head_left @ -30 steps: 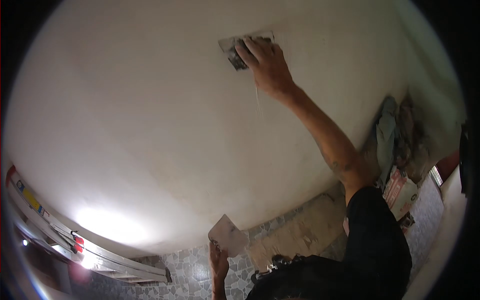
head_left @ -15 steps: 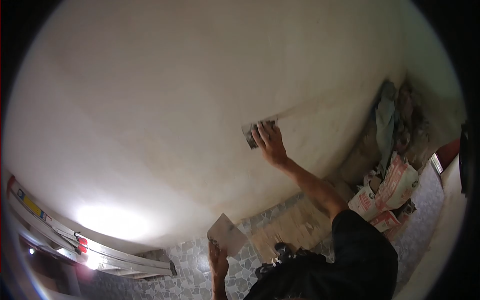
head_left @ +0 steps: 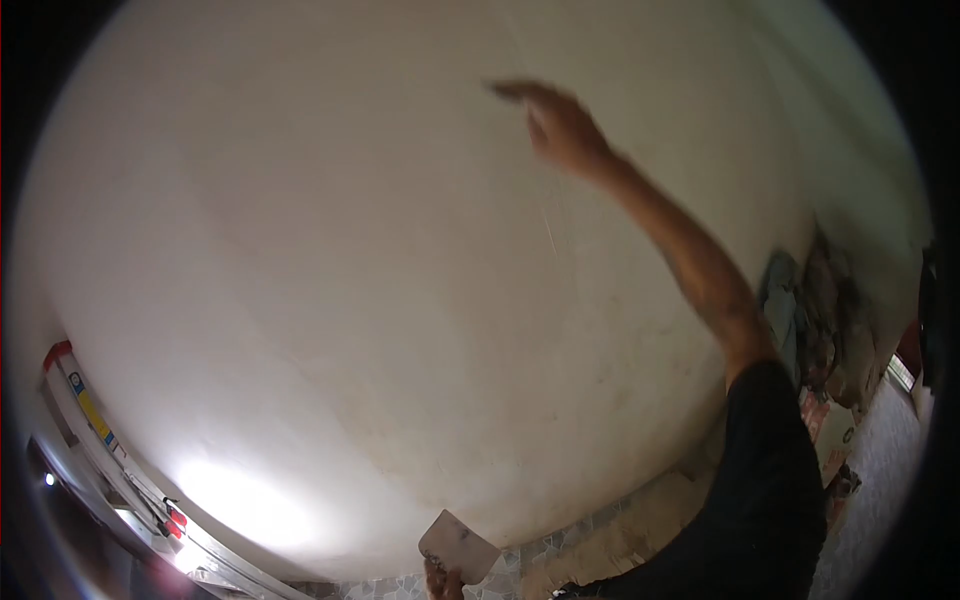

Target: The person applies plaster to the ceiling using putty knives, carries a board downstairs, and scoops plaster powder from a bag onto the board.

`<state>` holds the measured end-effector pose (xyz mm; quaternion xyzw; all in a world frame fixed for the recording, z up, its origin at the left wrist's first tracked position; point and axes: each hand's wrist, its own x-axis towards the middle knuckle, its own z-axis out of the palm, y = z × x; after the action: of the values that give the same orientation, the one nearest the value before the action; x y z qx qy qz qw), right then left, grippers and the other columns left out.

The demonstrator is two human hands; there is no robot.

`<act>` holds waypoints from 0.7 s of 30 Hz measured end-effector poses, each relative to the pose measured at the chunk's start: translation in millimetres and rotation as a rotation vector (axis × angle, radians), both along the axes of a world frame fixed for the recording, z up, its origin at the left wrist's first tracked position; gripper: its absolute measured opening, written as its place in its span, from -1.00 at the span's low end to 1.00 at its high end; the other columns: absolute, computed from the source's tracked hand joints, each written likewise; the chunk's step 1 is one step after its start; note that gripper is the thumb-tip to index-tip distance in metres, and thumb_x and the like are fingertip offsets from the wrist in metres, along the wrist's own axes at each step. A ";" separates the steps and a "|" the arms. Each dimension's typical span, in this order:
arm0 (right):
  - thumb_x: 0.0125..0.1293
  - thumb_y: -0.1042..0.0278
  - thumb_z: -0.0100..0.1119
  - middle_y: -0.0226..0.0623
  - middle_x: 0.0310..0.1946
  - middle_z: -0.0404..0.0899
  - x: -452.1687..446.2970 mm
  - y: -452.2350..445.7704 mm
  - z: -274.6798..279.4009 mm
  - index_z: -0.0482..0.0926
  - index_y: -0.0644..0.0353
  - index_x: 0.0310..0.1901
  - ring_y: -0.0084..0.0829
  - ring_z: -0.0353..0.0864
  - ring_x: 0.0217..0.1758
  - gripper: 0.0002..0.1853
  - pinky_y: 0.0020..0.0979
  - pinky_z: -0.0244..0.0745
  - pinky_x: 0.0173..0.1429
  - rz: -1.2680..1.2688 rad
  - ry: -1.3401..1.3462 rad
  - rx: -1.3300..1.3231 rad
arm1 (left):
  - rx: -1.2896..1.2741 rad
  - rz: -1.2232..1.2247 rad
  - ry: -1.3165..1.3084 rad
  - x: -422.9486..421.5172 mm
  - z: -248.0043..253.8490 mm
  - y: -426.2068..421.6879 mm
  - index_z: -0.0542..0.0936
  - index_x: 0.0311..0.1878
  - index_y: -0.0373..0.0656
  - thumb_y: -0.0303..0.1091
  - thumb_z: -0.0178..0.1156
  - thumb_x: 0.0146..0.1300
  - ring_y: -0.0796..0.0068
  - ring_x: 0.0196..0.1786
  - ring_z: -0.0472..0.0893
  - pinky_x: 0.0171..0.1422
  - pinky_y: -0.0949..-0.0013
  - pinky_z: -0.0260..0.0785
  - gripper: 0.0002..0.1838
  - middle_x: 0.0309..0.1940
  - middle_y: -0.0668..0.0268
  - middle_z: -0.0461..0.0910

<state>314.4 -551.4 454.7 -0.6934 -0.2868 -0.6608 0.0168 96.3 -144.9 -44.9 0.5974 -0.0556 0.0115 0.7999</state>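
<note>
My right hand is raised high against the pale wall, its arm stretched out. Its fingers are closed on a scraper, seen nearly edge-on as a dark, blurred sliver at the wall. Low in the view, my left hand grips a flat, squarish plate by its lower left edge. Dark smears mark the plate near the fingers. The left wrist is cut off by the frame's bottom edge.
A ladder leans at the lower left beside a bright glare on the wall. Cloths and printed paper sacks are heaped in the right corner. A brown sheet covers part of the stone-patterned floor.
My right hand has swept upward along the wall with the scraper, which has turned edge-on. The view has tilted up, so my left hand and the plate appear lower.
</note>
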 end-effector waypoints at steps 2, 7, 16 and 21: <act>0.37 0.59 -0.02 -0.11 0.24 0.56 11.5 -4.8 95.1 0.45 0.07 0.34 -0.10 0.57 0.26 -0.50 -0.16 0.51 0.33 -0.248 -0.107 0.005 | -0.004 0.007 -0.008 3.2 3.0 -5.1 0.20 0.44 -0.30 -0.47 0.10 0.33 0.28 0.27 0.49 0.25 0.27 0.43 -0.38 0.26 0.10 0.44; 0.46 0.54 -0.09 -0.02 0.49 0.23 -8.0 19.1 195.5 0.28 0.26 0.45 -0.07 0.25 0.53 -0.47 -0.06 0.23 0.56 -0.382 0.291 0.029 | -0.019 0.030 -0.003 8.5 8.6 -12.3 0.19 0.45 -0.30 -0.45 0.11 0.33 0.27 0.28 0.48 0.25 0.25 0.44 -0.37 0.27 0.10 0.43; 0.43 0.55 -0.05 -0.05 0.49 0.24 45.9 6.5 85.2 0.27 0.22 0.46 -0.09 0.22 0.54 -0.44 -0.05 0.12 0.60 -0.451 0.200 -0.123 | -0.045 0.041 0.002 3.7 -0.6 4.6 0.18 0.46 -0.29 -0.43 0.14 0.33 0.24 0.30 0.47 0.25 0.22 0.46 -0.35 0.30 0.10 0.40; 0.27 0.58 0.12 -0.18 0.34 0.44 51.5 -0.4 -79.1 0.47 0.03 0.34 -0.20 0.43 0.37 -0.43 -0.14 0.37 0.35 -0.484 -0.005 -0.147 | 0.047 -0.048 -0.020 17.8 0.3 19.2 0.15 0.48 -0.29 -0.49 0.05 0.37 0.28 0.28 0.46 0.26 0.24 0.43 -0.37 0.28 0.08 0.42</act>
<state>365.8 -551.8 375.6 -0.7396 -0.1597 -0.6247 -0.1931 114.1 -125.7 -44.6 0.6143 -0.0783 -0.0032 0.7852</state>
